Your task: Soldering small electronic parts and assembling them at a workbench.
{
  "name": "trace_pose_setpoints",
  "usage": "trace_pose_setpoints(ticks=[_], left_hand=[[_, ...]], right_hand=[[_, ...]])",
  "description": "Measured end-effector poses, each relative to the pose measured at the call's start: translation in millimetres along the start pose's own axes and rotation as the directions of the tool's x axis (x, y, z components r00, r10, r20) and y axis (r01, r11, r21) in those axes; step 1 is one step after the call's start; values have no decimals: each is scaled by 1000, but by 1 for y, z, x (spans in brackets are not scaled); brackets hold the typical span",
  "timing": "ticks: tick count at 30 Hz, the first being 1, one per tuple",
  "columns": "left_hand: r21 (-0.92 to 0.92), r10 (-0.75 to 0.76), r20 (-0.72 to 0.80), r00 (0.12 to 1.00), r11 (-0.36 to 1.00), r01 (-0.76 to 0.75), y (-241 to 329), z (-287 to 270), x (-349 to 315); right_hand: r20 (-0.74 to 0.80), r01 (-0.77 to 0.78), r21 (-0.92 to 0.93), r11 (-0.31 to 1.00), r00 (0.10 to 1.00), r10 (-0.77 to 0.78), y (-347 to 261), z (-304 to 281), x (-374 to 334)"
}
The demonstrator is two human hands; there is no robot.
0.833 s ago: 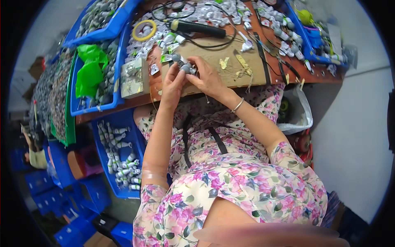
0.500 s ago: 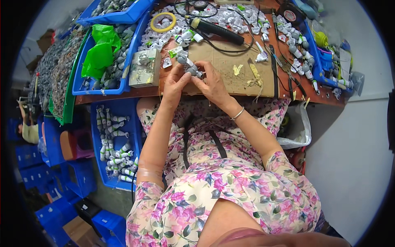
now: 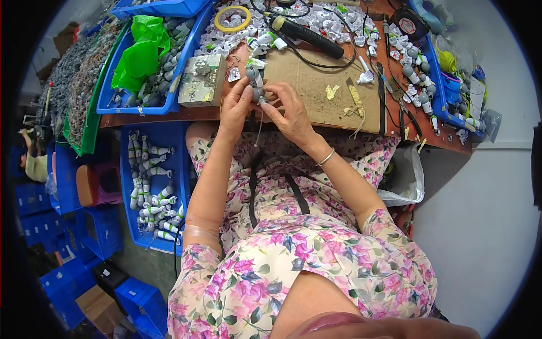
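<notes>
Above the table's near edge, both my hands meet around a small grey-and-white plastic piece [image 3: 255, 79] with rounded grey parts. My left hand [image 3: 234, 112] is closed on it from the left, thumb and forefinger pressing its side. My right hand [image 3: 291, 113] pinches its lower end between thumb and fingertips. From there a thin pale strand [image 3: 258, 129] hangs down over my lap; whether it is joined to the piece is hidden by the fingers. Just beyond the fingertips lie white-and-green plastic parts [image 3: 257, 63].
A cardboard sheet [image 3: 307, 96] covers the table front, with a black-handled tool [image 3: 307, 37] and its cable behind. Left stand a taped box [image 3: 200, 82] and a blue bin [image 3: 169, 104] of grey parts. Lower left, a blue tray [image 3: 130, 226] holds white-and-green figures. Pliers [image 3: 403, 110] lie right.
The thin pale strand now shows below my fingers. The grey-and-white piece stands more upright between my hands, which have stayed together. The whole view has shifted slightly.
</notes>
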State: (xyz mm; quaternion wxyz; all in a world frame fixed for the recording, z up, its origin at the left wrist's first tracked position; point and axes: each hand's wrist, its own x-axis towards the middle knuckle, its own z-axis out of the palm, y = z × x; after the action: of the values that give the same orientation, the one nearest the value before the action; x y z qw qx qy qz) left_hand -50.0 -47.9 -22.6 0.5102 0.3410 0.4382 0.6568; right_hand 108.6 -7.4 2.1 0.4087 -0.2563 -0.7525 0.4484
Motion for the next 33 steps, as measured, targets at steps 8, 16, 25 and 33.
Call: trace_pose_setpoints(ticks=[8, 16, 25, 33], left_hand=[[55, -112, 114, 987, 993, 106, 16, -8, 5], [93, -49, 129, 990, 995, 37, 23, -10, 10], [99, -57, 87, 995, 994, 49, 18, -17, 7], [60, -56, 61, 997, 997, 52, 19, -12, 9]], right_hand=[[-102, 132, -154, 979, 984, -148, -1, -19, 26], [-40, 250, -325, 912, 960, -277, 11, -16, 36], [-28, 236, -378, 895, 964, -266, 6, -7, 46], [-50, 144, -236, 961, 986, -160, -2, -10, 47]])
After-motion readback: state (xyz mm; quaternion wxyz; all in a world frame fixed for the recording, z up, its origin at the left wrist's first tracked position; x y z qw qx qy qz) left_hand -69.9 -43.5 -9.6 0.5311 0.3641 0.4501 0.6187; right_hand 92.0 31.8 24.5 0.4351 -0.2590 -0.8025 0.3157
